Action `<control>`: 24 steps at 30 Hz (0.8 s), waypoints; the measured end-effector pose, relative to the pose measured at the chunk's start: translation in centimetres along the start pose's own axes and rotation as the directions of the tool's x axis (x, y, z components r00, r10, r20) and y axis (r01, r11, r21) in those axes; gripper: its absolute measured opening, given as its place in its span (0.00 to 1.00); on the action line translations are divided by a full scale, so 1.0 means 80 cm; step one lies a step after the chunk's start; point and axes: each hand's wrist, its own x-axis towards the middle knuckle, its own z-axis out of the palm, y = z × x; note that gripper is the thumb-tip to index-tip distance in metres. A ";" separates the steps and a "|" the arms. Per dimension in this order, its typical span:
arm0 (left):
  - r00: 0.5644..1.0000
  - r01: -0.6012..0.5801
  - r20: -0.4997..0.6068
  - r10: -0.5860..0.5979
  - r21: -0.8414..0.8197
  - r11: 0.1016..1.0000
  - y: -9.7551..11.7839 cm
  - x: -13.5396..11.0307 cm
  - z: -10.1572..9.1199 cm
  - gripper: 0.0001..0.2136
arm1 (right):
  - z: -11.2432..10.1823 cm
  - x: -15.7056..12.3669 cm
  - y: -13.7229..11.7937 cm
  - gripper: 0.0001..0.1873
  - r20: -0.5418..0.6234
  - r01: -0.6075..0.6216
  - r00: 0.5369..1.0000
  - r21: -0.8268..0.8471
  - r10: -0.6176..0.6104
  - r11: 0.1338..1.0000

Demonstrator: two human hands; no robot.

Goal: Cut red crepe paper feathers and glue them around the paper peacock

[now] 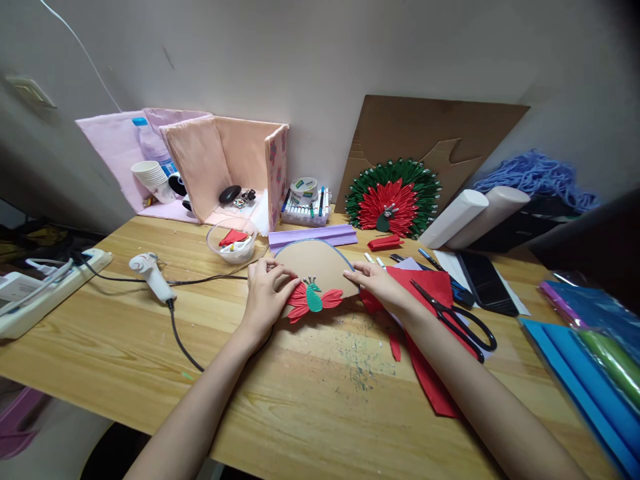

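A brown cardboard piece (314, 259) with a rounded top and a blue-marked edge is at the middle of the table. On its lower front are a green paper bird body (314, 298), with small pale-tipped stalks on its head, and red crepe-paper petals (331, 299) spreading to both sides. My left hand (267, 293) grips the left side of the cardboard, its thumb by the left petals. At the right edge, my right hand (377, 280) has its fingers closed on the cardboard; some fingertips are hidden behind it.
Black-handled scissors (453, 317) lie on red crepe paper (430, 373) at right. A glue gun (153, 277) stands at left, its cord running forward. A finished red-green paper peacock (395, 200) leans against cardboard behind. A plastic bowl (233, 243) holds scraps.
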 end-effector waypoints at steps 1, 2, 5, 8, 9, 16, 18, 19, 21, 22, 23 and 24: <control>1.000 -0.013 0.009 0.013 0.000 1.000 -0.001 0.001 -0.001 0.04 | 0.000 0.000 0.000 0.16 0.006 -0.004 1.000 0.014 0.004 1.000; 1.000 -0.026 0.017 0.026 0.001 1.000 -0.002 0.001 -0.001 0.04 | 0.000 0.000 0.000 0.16 0.008 -0.006 1.000 0.022 0.006 1.000; 0.997 -0.069 0.046 0.068 0.012 0.998 -0.005 0.002 -0.001 0.04 | 0.000 0.001 0.001 0.15 -0.003 -0.007 1.000 0.012 0.007 1.000; 0.992 -0.111 0.066 0.108 0.038 0.993 -0.006 0.003 0.000 0.04 | 0.000 0.001 0.001 0.15 -0.003 -0.014 1.000 0.013 0.014 1.000; 0.991 -0.122 0.067 0.119 0.043 0.992 -0.006 0.003 0.000 0.04 | 0.000 0.001 0.001 0.15 0.001 -0.018 1.000 0.018 0.018 1.000; 0.990 -0.135 0.056 0.131 0.069 0.988 -0.006 0.004 -0.002 0.04 | -0.001 0.001 0.002 0.16 -0.005 -0.006 1.000 -0.029 0.006 1.000; 0.989 -0.142 0.054 0.138 0.066 0.988 -0.006 0.004 -0.002 0.04 | -0.002 0.001 0.002 0.16 -0.005 0.007 1.000 -0.034 -0.007 0.999; 0.988 -0.145 0.056 0.141 0.065 0.987 -0.007 0.004 -0.002 0.04 | -0.002 0.001 0.002 0.16 -0.003 0.011 1.000 -0.032 -0.011 0.999; 0.988 -0.146 0.061 0.142 0.066 0.987 -0.007 0.005 -0.002 0.04 | -0.002 0.000 0.001 0.16 0.003 0.012 1.000 -0.027 -0.012 1.000; 0.988 -0.144 0.062 0.140 0.067 0.987 -0.007 0.005 -0.002 0.04 | -0.002 0.000 0.001 0.16 0.004 0.010 1.000 -0.027 -0.010 1.000; 0.989 -0.142 0.063 0.138 0.068 0.988 -0.007 0.005 -0.002 0.05 | -0.002 0.000 0.001 0.16 0.003 0.008 1.000 -0.027 -0.008 1.000; 0.989 -0.141 0.063 0.137 0.068 0.988 -0.007 0.005 -0.003 0.05 | -0.002 0.000 0.000 0.16 0.003 0.005 1.000 -0.028 -0.004 1.000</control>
